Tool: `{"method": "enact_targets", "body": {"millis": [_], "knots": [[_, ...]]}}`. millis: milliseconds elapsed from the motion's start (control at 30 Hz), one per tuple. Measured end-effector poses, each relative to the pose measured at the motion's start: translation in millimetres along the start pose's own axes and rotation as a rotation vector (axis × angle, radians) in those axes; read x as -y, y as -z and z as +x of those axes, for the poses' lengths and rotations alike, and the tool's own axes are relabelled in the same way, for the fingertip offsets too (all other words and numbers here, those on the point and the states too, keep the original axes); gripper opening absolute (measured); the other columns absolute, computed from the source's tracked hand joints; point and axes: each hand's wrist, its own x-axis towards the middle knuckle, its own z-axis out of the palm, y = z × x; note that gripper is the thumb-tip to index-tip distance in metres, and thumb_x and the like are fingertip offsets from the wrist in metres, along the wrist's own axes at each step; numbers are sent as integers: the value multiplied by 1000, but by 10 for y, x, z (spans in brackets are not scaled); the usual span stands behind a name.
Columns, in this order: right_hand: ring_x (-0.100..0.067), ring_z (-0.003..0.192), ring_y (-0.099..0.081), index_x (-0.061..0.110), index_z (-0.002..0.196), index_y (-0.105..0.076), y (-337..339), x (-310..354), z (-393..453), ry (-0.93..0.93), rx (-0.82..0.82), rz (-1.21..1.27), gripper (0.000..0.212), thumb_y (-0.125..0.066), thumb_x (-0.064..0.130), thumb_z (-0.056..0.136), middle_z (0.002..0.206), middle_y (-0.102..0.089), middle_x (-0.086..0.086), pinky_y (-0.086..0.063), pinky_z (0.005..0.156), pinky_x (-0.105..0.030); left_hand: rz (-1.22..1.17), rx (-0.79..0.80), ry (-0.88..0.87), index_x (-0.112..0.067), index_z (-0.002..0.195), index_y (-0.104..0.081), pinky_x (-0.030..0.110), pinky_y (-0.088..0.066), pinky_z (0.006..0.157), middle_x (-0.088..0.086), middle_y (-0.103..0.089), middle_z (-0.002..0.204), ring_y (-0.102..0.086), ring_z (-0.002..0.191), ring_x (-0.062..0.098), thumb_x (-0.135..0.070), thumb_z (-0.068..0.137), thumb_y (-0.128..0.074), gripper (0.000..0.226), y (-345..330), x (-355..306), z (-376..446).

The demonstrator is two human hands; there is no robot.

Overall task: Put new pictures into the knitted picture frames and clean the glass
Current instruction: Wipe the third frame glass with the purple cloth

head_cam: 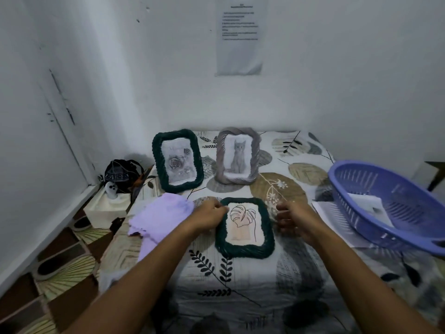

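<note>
Both arms out over the leaf-print bedsheet (240,280): left hand (209,214) has fingers curled at the left edge of the flat dark-green frame (244,227) with the leaf drawing, grip unclear; right hand (292,219) is blurred just right of it, fingers loosely bent, apart from the frame. Lilac cloth (157,220) lies left, blue basket (395,206) with papers right. Further back, a green rose frame (177,160) and grey cat frame (238,156) stand upright near the wall.

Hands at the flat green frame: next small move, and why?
Probably close both hands on the flat green frame's side edges and lift it. The left hand touches its upper-left corner, the right hand hovers beside its right edge, and the purple cloth lies unused.
</note>
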Motion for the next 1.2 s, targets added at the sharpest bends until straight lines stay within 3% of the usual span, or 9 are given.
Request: {"method": "enact_targets", "body": {"millis": [100, 200, 300, 367, 500, 667, 900, 1067, 1200], "knots": [[-29, 80, -59, 4, 109, -57, -22, -50, -19, -28, 41, 48, 24, -44, 21, 98, 95, -64, -15, -50, 67, -34, -190, -51, 56, -16, 103, -60, 44, -49, 94, 6, -62, 107, -57, 100, 24, -42, 95, -49, 29, -158, 26, 40], [-32, 93, -61, 8, 106, -57, -57, -25, -39, -71, 50, 106, 20, -45, 19, 95, 101, -67, -16, -51, 79, -39, -483, -74, 146, -13, 102, -62, 25, -48, 62, 7, -66, 91, -60, 75, 21, -42, 96, -46, 34, -176, -52, 24], [-22, 67, -55, 8, 93, -57, -51, -19, -45, -136, 50, 198, 12, -45, 11, 91, 78, -65, -9, -46, 61, -31, -715, -108, 207, -10, 94, -60, 14, -33, 40, 5, -60, 73, -52, 44, 10, -27, 97, -50, 20, -170, -74, -31], [-18, 61, -51, 7, 94, -57, -32, -23, -49, -146, 78, 276, 13, -47, 3, 88, 71, -60, -6, -44, 55, -30, -760, -148, 207, -4, 106, -59, 17, -36, 38, 7, -63, 77, -53, 48, 10, -16, 92, -57, 19, -168, -35, -14], [-20, 78, -56, 6, 103, -61, -14, 52, -97, -55, 122, 363, 20, -52, -4, 89, 87, -62, -9, -44, 60, -31, -902, -256, 127, -5, 118, -54, 23, -49, 48, 9, -66, 102, -61, 75, 16, 9, 86, -59, 35, -155, -43, -29], [-25, 78, -61, 7, 91, -60, 122, 189, -102, 72, 164, 360, 18, -54, -10, 87, 85, -66, -12, -50, 70, -37, -978, -249, 55, -5, 102, -62, 30, -52, 65, 9, -67, 85, -62, 73, 17, -6, 88, -64, 14, -126, -113, 13], [-24, 73, -64, 7, 92, -60, 379, 364, -130, 183, 159, 285, 20, -57, -11, 84, 83, -67, -12, -51, 62, -36, -777, 64, 53, -4, 99, -62, 36, -54, 69, 12, -68, 83, -64, 77, 24, -58, 94, -41, 57, -74, -288, 136], [-24, 74, -63, 6, 95, -59, 534, 475, -119, 219, 175, 303, 19, -55, -11, 86, 82, -67, -12, -52, 64, -37, -815, 315, 13, -18, 123, -59, 52, -47, 94, 12, -69, 115, -62, 109, 30, -63, 94, -30, 61, -119, -480, 231], [-25, 73, -64, 6, 93, -60, 676, 553, -58, 240, 165, 288, 19, -55, -11, 85, 82, -67, -12, -53, 66, -38, -909, 381, -38, -15, 131, -54, 59, -39, 102, 14, -65, 123, -60, 115, 33, -59, 97, -28, 61, -150, -656, 392]]}}
